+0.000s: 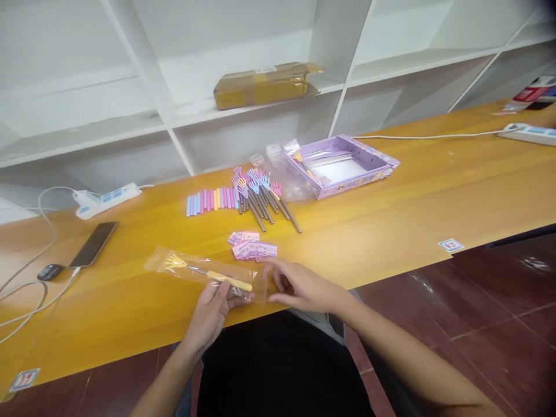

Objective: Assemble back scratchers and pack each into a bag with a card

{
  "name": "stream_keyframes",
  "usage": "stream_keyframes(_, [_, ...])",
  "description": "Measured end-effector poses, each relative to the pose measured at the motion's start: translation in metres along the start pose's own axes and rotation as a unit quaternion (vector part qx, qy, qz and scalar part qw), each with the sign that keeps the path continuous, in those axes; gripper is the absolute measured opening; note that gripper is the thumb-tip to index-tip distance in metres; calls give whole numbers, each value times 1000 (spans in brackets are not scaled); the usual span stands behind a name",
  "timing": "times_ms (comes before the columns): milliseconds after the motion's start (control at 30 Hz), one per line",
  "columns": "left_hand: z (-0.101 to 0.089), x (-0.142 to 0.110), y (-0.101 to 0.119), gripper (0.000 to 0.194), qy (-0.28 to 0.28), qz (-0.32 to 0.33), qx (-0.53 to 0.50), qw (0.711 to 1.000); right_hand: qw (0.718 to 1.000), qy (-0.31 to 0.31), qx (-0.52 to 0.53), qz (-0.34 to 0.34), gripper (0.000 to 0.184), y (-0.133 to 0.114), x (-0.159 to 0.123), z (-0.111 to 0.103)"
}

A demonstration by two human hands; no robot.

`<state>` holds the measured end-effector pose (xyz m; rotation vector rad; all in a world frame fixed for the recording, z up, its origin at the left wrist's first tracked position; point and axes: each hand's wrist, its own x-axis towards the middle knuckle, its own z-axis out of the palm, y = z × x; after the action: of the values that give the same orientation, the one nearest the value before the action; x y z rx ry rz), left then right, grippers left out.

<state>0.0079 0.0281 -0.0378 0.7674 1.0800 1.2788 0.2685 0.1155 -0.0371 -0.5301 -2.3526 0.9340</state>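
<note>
A yellow back scratcher [230, 281] with a hand-shaped head lies inside a clear plastic bag [197, 263]. My left hand [212, 310] is closed on it near the handle end, thumb on top. To the right of the bag's end, my right hand [304, 285] has its fingers curved and its thumb apart from them. Whether it touches the bag's edge is hard to make out. Small pink and purple printed cards [256, 249] lie just beyond its fingertips. Farther back are a pile of back scratchers [260, 197] with dark metal rods and a row of coloured handle sleeves [212, 200].
Behind the pile, a purple tray [356, 184] holds bagged back scratchers, with empty-looking clear bags [282, 171] beside it. A phone [93, 244], power strip [108, 200] and cables are at left. A taped cardboard box [263, 87] rests on the white shelf.
</note>
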Motion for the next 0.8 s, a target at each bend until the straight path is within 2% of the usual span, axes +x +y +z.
stream_keyframes(67, [0, -1, 1, 43, -6, -8, -8, 1000, 998, 5, -46, -51, 62, 1, -2, 2])
stream_keyframes(200, [-4, -1, -6, 43, -35, -16, 31, 999, 982, 84, -108, -129, 26, 0, -2, 13])
stream_keyframes(267, [-7, -1, -10, 43, -47, -10, 66, 997, 974, 121, -119, -149, 19, -4, 0, 18])
stream_keyframes(333, [-10, 0, -12, 42, -42, 12, 105, 994, 972, 115, -118, -165, 18, -9, 3, 21])
stream_keyframes(433, [-10, 0, -7, 40, -45, 46, 166, 984, 979, 86, -85, -163, 13, -17, 8, 23])
stream_keyframes(533, [-6, -3, 1, 38, -97, 39, 215, 971, 987, 79, -47, -129, 6, -20, 13, 22])
stream_keyframes(600, [-4, -6, 3, 33, -109, 37, 218, 969, 990, 81, -32, -108, 6, -19, 15, 22])
stream_keyframes(700, [1, -9, -1, 42, -74, 51, 222, 971, 990, 89, -34, -104, 4, -17, 16, 25])
stream_keyframes(800, [7, -12, -5, 49, -47, 77, 282, 955, 988, 92, -48, -111, 3, -16, 16, 31])
